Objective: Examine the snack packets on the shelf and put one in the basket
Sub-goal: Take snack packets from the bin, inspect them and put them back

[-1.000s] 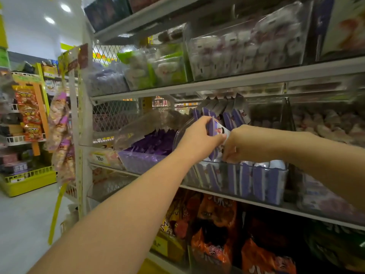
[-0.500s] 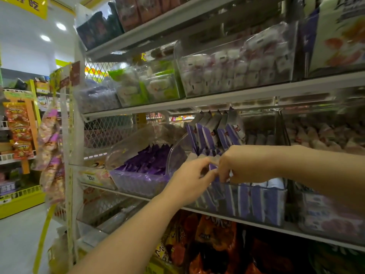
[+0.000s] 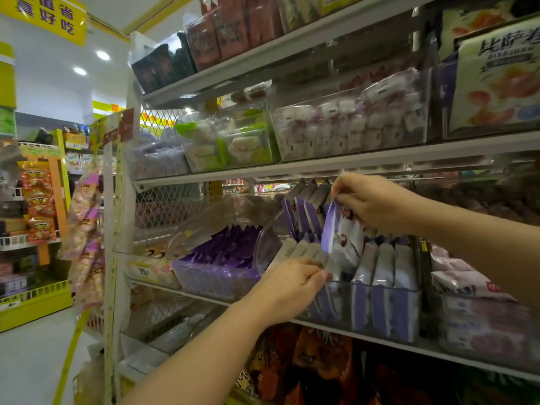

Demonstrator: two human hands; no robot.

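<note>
Glossy plastic-film packet point(image 3: 342, 232), clear-plastic bin point(image 3: 388, 314)

— What do we have on the middle shelf point(image 3: 432, 351)?
— Clear bins of packets point(image 3: 382, 267) along its front edge: a purple bin point(image 3: 216, 277) left, a striped bin point(image 3: 380, 311) just beside it, a pale bin point(image 3: 482, 325) toward the right end.
— And the upper shelf point(image 3: 350, 162)?
— We see a green bin point(image 3: 233, 147) beside a white bin point(image 3: 350, 133).

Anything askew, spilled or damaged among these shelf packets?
One purple packet stands raised and tilted above its row, only because the right hand pinches its top. The left hand grips the front packets. Nothing looks spilled.
</note>
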